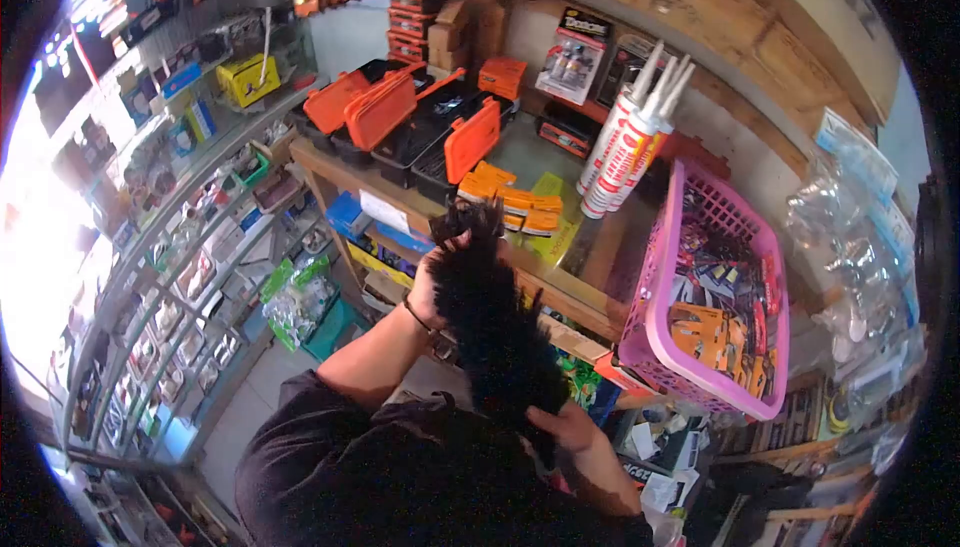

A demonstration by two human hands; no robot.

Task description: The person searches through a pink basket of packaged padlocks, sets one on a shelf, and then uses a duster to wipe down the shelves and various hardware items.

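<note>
A person holds a long, black, bushy duster [500, 332] at a slant in front of the chest, over a dark shirt [340, 457]. The left hand [430, 282] is at the upper end, fingers curled closed around it, partly hidden by the black fibres; a dark band [420, 317] circles that wrist. The right hand [565, 427] is at the lower end, its thumb pressed against the fibres and closed on it; its other fingers cannot be made out clearly.

Beyond the duster's upper end, orange packets [510, 199] lie on a wooden shelf [565, 292], near black toolboxes [405, 157] with raised orange lids. White sealant tubes [625, 162] stand further right, beside a pink basket [655, 332] full of packaged goods. Left of the shelf, lower down, sits a green-and-clear plastic bag [300, 302].
</note>
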